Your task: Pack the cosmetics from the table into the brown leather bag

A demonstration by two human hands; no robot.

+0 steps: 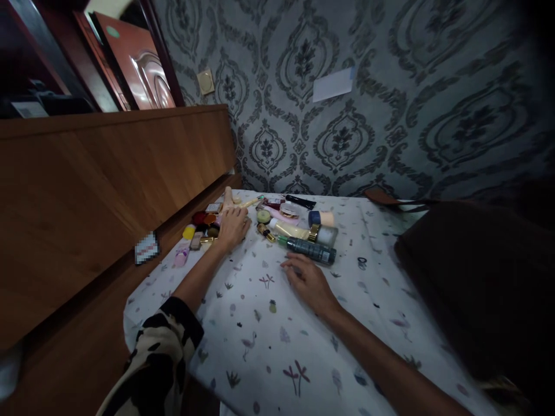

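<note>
A white printed cloth (pixel 269 346) bears clustered cosmetics (pixel 286 216), a dark green bottle (pixel 310 249) lying nearest

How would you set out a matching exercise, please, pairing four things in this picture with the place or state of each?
Things:
1. left hand
2. right hand
3. dark green cylindrical bottle
4. white paper sheet

Places or states:
A. stuck on the grey patterned wall
B. lying on its side on the white printed cloth
C. resting among the small cosmetic pots near the brown wooden panel
D. palm down, open, holding nothing

Pairs: 1-C, 2-D, 3-B, 4-A.
</note>
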